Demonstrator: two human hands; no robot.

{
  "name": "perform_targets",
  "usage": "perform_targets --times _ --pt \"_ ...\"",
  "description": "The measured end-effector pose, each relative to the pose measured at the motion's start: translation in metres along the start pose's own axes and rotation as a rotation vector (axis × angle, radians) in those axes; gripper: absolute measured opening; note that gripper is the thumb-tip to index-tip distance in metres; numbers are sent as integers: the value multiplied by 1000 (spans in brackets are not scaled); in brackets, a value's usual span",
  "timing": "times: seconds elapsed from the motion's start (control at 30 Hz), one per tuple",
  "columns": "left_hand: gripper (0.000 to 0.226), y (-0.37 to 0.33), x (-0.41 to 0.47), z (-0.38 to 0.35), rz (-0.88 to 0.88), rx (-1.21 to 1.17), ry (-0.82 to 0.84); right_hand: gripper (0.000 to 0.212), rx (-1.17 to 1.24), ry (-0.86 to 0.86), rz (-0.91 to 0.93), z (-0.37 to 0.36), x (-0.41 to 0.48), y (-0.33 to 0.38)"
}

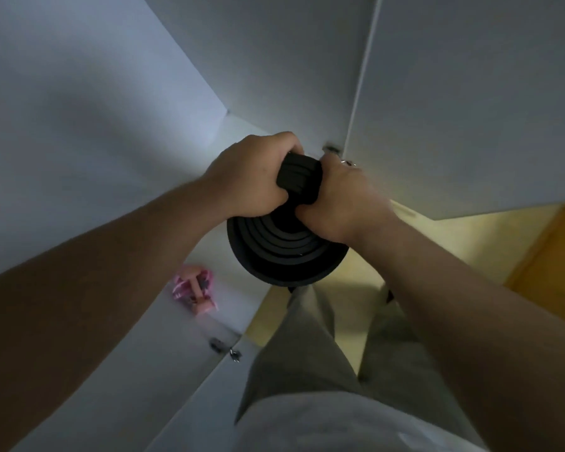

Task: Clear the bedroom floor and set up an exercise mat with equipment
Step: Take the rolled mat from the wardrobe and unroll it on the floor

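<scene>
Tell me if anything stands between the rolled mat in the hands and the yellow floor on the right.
Nothing visible lies on that floor. The left hand and right hand grip the mat just ahead of the person's legs. The white door stands close on its right.

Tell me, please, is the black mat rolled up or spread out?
Rolled up: the black mat shows spiral layers; left hand and right hand grip it.

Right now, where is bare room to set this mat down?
Pale yellow floor lies bare right of the grey-trousered legs, bordered by the white cabinet door and orange wooden panel. Left of the rolled black foam mat is tighter: a pink packet sits on the white ledge.
</scene>
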State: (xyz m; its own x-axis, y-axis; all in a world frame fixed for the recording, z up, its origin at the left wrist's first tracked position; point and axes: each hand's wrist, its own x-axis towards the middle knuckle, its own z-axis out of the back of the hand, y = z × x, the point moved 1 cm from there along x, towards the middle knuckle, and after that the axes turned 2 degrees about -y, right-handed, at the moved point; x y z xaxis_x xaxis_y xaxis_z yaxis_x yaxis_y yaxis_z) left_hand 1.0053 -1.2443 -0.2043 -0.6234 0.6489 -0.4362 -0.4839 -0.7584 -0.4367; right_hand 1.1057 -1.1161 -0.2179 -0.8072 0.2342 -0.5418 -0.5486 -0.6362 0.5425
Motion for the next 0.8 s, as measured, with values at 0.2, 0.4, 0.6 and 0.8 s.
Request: perform_targets --times 0.2,0.4,0.6,0.8 --pt "41 -105 -29 -25 8 -38 -15 27 -36 -58 -25 57 -66 -57" --pt "47 -183 -61 -40 75 -144 -188 19 -84 -124 62 112 -118 -95" --pt "42 -215 -90 -42 288 -318 -267 28 -87 -195 36 145 -159 -106" --pt "30 -247 -110 -37 208 -241 -351 37 -209 -214 -25 166 -199 -106"
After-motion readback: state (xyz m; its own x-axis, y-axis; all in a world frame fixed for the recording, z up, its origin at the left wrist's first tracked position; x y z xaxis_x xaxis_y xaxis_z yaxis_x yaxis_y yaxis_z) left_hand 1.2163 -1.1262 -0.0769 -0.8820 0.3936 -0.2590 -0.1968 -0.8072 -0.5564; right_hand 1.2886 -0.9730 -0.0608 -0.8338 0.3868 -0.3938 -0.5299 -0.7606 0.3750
